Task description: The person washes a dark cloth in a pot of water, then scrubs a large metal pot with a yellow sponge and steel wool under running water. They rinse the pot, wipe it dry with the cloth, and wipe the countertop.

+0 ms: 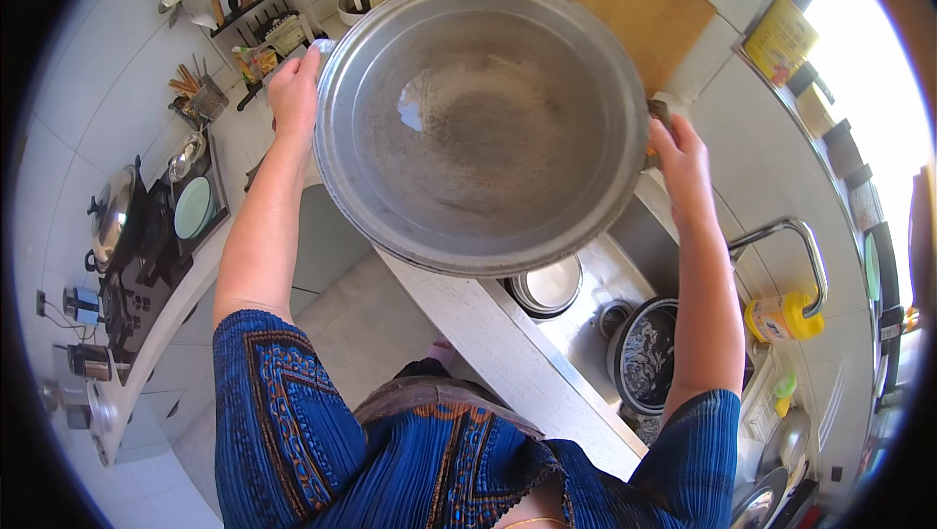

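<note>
A large round metal pan point(487, 119), apparently aluminium, is held up in the air before me, its broad worn face turned towards me. Its middle is dull and brownish, with a bright patch left of centre. My left hand point(295, 93) grips the handle on its left side. On the opposite side, my right hand point(681, 163) holds the dark handle point(659, 112). Beneath the pan's lower right edge, a stainless steel sink point(585, 295) contains a stack of round vessels point(545, 286) and a dark pot with water in it point(644, 357).
A chrome faucet point(798, 229) arches beside a yellow bottle point(783, 317). Behind the pan leans a wooden cutting board point(629, 9). Along the left wall are a knife rack point(256, 2), a gas hob point(146, 302), a lidded wok point(117, 214) and a pale green plate point(195, 208).
</note>
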A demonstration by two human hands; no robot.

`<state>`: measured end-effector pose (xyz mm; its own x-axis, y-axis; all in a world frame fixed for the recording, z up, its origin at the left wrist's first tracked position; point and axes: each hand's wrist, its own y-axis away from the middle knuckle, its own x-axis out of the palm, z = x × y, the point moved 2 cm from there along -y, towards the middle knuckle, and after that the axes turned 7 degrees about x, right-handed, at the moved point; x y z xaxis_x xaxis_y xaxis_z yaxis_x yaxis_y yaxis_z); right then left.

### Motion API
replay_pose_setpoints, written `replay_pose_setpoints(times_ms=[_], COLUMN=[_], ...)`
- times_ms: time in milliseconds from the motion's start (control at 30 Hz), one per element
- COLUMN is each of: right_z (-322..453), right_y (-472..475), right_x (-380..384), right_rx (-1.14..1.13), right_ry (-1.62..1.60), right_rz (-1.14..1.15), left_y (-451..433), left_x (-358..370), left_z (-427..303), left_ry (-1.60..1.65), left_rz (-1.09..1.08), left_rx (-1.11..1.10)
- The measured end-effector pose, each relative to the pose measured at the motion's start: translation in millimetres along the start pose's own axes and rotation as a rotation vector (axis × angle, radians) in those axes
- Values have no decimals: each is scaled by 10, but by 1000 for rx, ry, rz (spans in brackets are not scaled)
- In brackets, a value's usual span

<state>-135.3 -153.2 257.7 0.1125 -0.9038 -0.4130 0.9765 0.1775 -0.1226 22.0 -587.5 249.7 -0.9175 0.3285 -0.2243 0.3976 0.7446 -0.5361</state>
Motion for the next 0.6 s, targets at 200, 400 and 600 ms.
replay_pose_setpoints(times_ms=[200, 400, 600], right_z=[-91, -102, -230], right_y=[-410, -411, -439], right_x=[780, 1010, 979], right_rx=[170, 247, 263], right_ry=[-84, -66, -49], right_rz=[158, 154, 142], left_y=[-236, -218, -215], left_x=[-67, 24, 109], left_z=[825, 1184, 1143], left_ry=[-144, -270, -225], left_rz=[-11, 8, 62], left_rx=[-105, -118, -143])
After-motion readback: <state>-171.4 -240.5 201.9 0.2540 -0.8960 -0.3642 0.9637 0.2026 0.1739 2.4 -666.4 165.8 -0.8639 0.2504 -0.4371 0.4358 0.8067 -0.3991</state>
